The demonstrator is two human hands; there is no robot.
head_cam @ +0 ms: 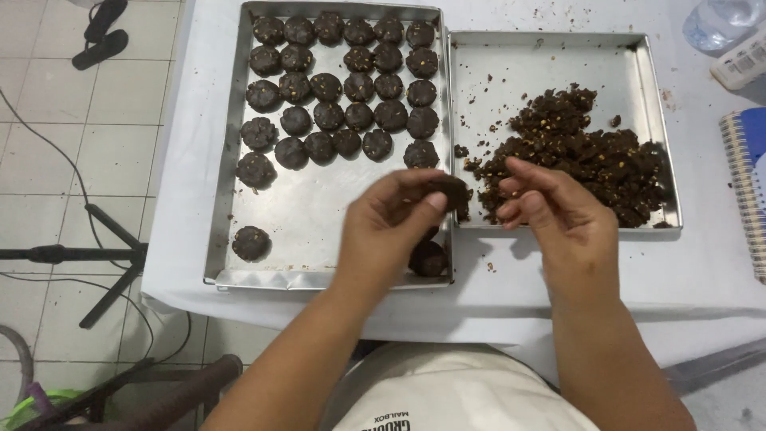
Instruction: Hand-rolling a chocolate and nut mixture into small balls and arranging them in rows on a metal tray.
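Both hands work above the seam between two metal trays. We see the left hand (391, 214) curled, its fingertips pinched around a dark dough piece (452, 191) held at the right edge of the left tray (231, 199). We see the right hand (550, 207) just beside that piece, fingers bent and loosely gathered; we cannot tell whether it grips anything or whether its tips touch the piece. We count several rows of shaped dark dough balls (343, 88) filling the far half of the left tray, with one separate ball (250, 243) near its front left corner and another ball (428, 258) near its front right corner, below the left hand. We note the right tray (558, 60) holds a loose heap of dark dough (582, 156) flecked with lighter bits, with crumbs scattered around it. Both trays rest on a white tablecloth (191, 239). We see a spiral notebook (746, 187) at the right edge and a tripod (104, 255) on the tiled floor at left.
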